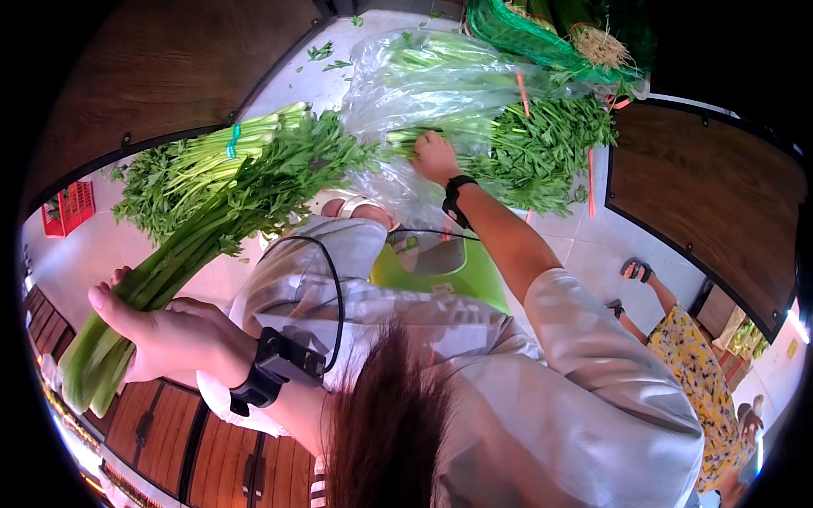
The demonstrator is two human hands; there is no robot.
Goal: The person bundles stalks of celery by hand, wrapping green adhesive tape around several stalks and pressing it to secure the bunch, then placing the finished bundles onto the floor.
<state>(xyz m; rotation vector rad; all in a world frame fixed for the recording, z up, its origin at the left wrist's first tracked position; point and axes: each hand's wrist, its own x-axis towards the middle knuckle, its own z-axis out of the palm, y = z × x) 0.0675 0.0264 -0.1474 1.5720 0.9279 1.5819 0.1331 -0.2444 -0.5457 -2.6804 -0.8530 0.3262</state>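
Observation:
A long bunch of celery [199, 233] is in my left hand [165, 334], its fingers wrapped round the stalks near the cut ends. The leafy tops point up and right, over a pile of celery [190, 169] bound with a teal band [233, 140]. My right hand [434, 158] reaches to the mouth of a clear plastic bag [385, 93], its fingers curled on celery stalks [402, 138] there. The fingertips are partly hidden. Leafy celery tops [550, 148] spread out to the right of this hand.
A green mesh bag [542, 51] with rooted, leek-like vegetables lies at the far right. Below my right arm is a lime-green plastic stool [457, 279]. Dark wooden panels [703, 195] stand either side. A red basket [68, 209] sits left; another person in yellow floral clothing [694, 381] is right.

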